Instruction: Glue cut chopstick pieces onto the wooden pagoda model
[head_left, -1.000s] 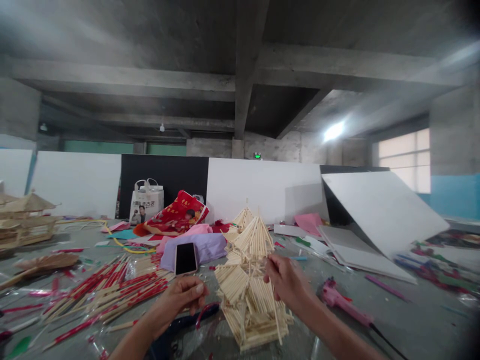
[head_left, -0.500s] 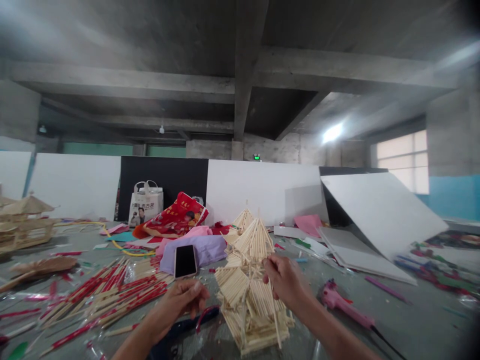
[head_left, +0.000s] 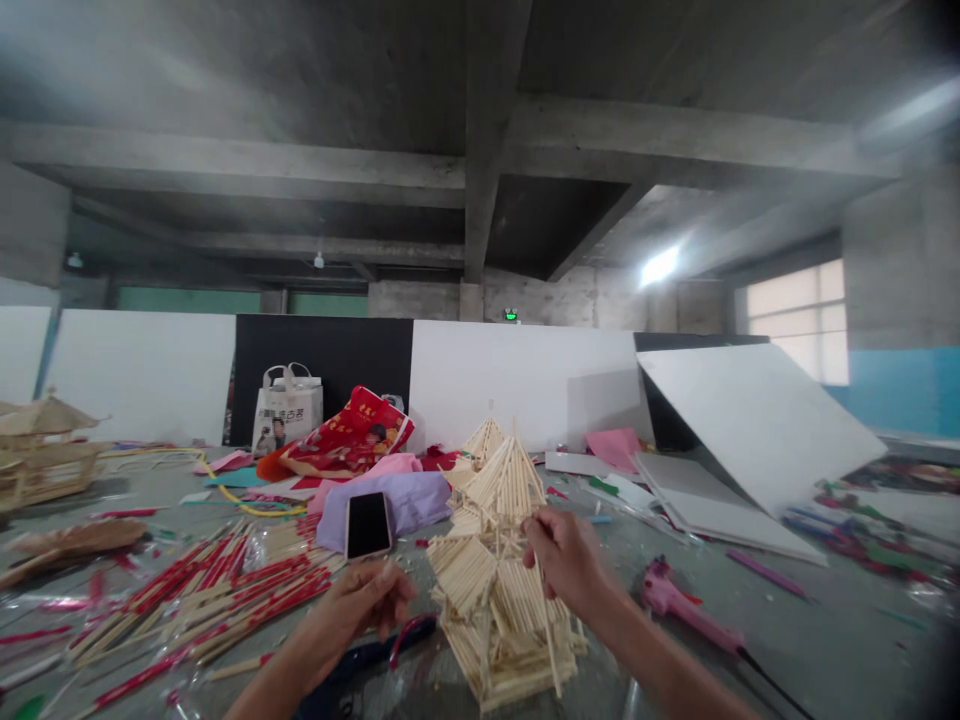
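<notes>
A model building with pointed roofs, made of thin wooden sticks, stands on the table in front of me. At its right side my right hand is closed, the fingertips pinching the upper end of a thin wooden stick. That stick slants down along the front of the model. To the left of the model my left hand hovers with its fingers curled in and the thumb against them. Nothing shows in that hand, and it is apart from the model.
A phone leans on purple cloth. Red-wrapped sticks lie at left, and a pink glue gun at right. White boards, a red bag and another stick model stand farther off.
The view has shifted slightly to the right. Both hands keep almost the same pose and place by the model.
</notes>
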